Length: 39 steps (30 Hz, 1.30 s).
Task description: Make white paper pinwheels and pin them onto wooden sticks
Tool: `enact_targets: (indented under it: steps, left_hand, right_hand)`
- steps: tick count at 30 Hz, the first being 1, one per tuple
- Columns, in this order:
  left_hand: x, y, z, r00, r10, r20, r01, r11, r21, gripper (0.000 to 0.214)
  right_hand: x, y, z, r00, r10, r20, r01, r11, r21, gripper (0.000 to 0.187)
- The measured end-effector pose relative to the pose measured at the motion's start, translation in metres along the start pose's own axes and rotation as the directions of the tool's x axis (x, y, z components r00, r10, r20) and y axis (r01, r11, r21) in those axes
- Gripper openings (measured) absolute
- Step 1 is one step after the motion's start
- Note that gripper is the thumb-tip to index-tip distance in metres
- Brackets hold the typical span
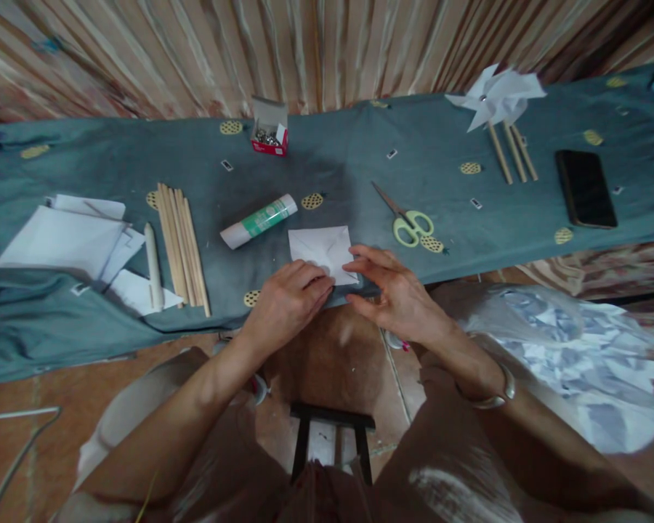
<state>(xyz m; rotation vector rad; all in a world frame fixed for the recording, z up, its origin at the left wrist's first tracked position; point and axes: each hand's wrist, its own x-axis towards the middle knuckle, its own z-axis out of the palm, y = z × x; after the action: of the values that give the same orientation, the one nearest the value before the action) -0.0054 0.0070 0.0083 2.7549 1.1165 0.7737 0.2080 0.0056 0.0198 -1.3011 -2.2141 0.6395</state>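
A small white folded paper (pixel 320 244), with creases running toward its middle, lies near the table's front edge. On its near left corner, my left hand (pixel 288 299) is closed, thumb and fingers together at the paper's edge. My right hand (pixel 393 289) has its fingers apart, the fingertips at the paper's right edge. Just beyond the paper to the left is a glue stick (pixel 259 221) with a green label. Scissors (pixel 408 221) with light green handles lie to the right, blades pointing away.
Wooden sticks (pixel 181 247), a pale pen-like tool (pixel 153 265) and white paper sheets (pixel 65 236) lie left. A red box (pixel 271 138) of small metal pieces stands behind. Paper pinwheels (pixel 495 98) on sticks and a phone (pixel 586 189) lie right. A bag of paper scraps (pixel 572 349) sits below.
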Motion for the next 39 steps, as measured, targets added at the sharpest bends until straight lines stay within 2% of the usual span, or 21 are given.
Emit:
enact_targets:
  steps: [6, 12, 18, 22, 30, 39]
  left_hand:
    - [-0.003, 0.003, -0.004, 1.0, 0.001, -0.027, -0.001, 1.0, -0.011, 0.014]
    - [-0.007, 0.005, -0.007, 1.0, 0.02, 0.008, -0.02, 1.0, -0.011, 0.012]
    - [-0.007, 0.006, -0.006, 0.999, 0.017, 0.039, -0.016, 1.0, -0.027, 0.011]
    - [-0.007, 0.005, -0.004, 0.999, 0.017, 0.036, -0.016, 0.999, -0.028, 0.01]
    - [-0.006, 0.008, -0.002, 1.0, -0.027, 0.009, 0.027, 0.999, -0.04, 0.016]
    - [-0.008, 0.005, 0.001, 1.0, 0.006, 0.01, -0.005, 0.997, -0.072, 0.019]
  right_hand:
    - [0.003, 0.004, -0.004, 0.999, 0.053, -0.004, -0.052, 0.99, 0.135, 0.024]
    - [0.007, 0.005, -0.002, 0.994, 0.103, 0.042, -0.111, 0.943, 0.312, 0.01]
    - [0.009, 0.004, 0.002, 0.989, 0.136, 0.048, -0.145, 0.919, 0.366, 0.007]
    - [0.009, 0.005, 0.006, 0.991, 0.129, 0.027, -0.13, 0.93, 0.345, 0.004]
    - [0.013, 0.003, 0.014, 0.988, 0.141, -0.069, -0.127, 0.975, 0.183, 0.009]
    - [0.015, 0.0, 0.02, 0.982, 0.154, -0.106, -0.14, 0.981, 0.132, 0.008]
